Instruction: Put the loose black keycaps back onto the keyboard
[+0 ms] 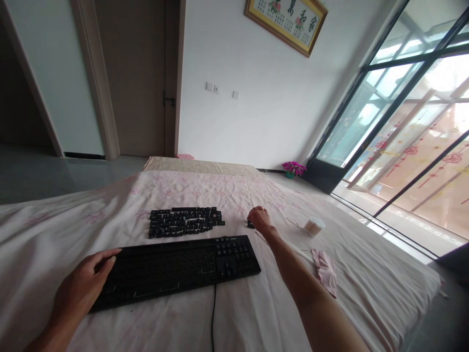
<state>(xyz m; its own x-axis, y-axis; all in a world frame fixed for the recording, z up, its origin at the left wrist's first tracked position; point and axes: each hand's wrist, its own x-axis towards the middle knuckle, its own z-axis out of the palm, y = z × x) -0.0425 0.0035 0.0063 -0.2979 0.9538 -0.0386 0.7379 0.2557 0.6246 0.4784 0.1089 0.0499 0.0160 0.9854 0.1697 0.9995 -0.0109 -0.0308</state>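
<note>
A black keyboard (164, 271) lies at a slant on the sheet, most of its left part stripped of keys, with keys still in place at its right end. My left hand (90, 274) grips its left end between thumb and fingers. Beyond it, many loose black keycaps (183, 221) are laid out in rows. Over to the right, my right hand (261, 219) has its fingers bent together just over a small black piece (250, 224), which looks like a keycap. Whatever is between those fingertips is hidden.
The bed's pale pink sheet (278, 313) is wrinkled. Right of my right arm are a tub of cotton swabs (314, 227), a loose swab (293, 223) and a folded pink cloth (324, 273). The keyboard cable (213, 318) runs toward me.
</note>
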